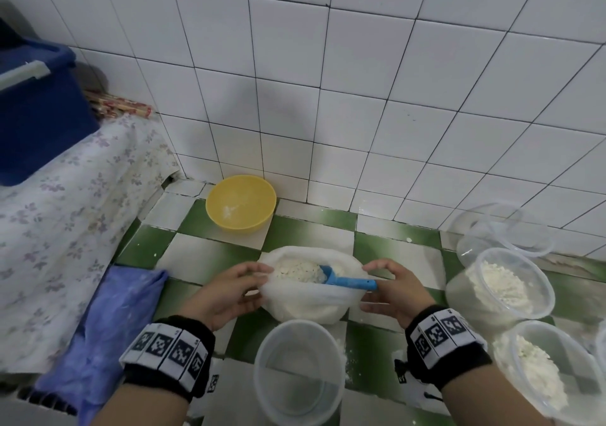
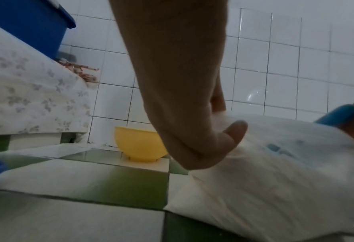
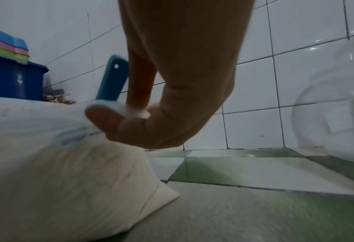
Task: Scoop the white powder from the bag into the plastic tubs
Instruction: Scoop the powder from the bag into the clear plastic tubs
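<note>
A white bag (image 1: 305,307) of white powder (image 1: 296,270) stands open on the green and white tiled floor. A blue scoop (image 1: 344,279) lies in its mouth, handle pointing right. My left hand (image 1: 244,286) pinches the bag's left rim (image 2: 226,117) between thumb and fingers. On the right rim (image 3: 118,108), my right hand (image 1: 380,286) pinches the plastic just beside the scoop handle (image 3: 112,78). An empty clear tub (image 1: 296,373) stands in front of the bag. Two tubs holding powder (image 1: 505,284) (image 1: 541,370) stand at the right.
A yellow bowl (image 1: 241,201) sits by the tiled wall behind the bag. More empty clear tubs (image 1: 501,229) are stacked at the far right. A blue plastic sheet (image 1: 108,320) lies at the left beside a floral-covered ledge (image 1: 59,215) carrying a dark blue bin (image 1: 36,114).
</note>
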`<state>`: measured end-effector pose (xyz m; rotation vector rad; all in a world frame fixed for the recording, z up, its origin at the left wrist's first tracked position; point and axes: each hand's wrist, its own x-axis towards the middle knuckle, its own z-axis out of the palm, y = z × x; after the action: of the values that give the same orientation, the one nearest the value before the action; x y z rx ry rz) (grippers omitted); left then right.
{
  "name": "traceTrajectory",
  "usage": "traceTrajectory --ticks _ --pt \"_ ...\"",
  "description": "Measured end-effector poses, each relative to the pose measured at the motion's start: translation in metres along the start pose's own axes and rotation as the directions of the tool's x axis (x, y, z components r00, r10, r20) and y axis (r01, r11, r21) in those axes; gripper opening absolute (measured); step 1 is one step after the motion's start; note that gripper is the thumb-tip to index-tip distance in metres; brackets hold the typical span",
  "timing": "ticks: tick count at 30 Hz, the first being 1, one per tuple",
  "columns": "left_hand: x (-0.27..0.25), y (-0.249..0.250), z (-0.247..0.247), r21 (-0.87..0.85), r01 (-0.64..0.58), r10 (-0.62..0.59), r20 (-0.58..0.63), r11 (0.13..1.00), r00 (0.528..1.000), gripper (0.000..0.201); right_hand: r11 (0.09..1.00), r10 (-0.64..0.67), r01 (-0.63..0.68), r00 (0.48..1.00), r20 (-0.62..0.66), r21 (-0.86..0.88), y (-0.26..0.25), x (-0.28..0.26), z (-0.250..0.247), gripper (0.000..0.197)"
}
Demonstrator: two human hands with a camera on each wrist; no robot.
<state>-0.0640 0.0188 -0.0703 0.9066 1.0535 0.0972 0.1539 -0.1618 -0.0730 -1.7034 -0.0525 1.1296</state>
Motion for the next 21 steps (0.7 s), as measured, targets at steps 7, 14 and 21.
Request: traceTrajectory --ticks 7,14,21 --pt "-0.002 -0.010 -0.005 -0.466 0.043 -0.010 0.072 0.884 0.997 0.034 0.858 0.052 -0.101 0.992 0.112 0.504 0.009 0.003 -0.001 0.040" --pt "-0.002 -0.029 -0.005 -0.579 -0.049 0.092 0.046 0.814 0.995 0.036 0.667 0.066 -0.166 0.984 0.164 0.726 0.026 0.009 -0.001 0.054" --pt "-0.007 -0.029 -0.007 -0.516 -0.043 0.112 0.103 0.856 0.988 0.028 0.731 0.025 -0.152 0.980 0.197 0.665 0.026 0.005 -0.001 0.050"
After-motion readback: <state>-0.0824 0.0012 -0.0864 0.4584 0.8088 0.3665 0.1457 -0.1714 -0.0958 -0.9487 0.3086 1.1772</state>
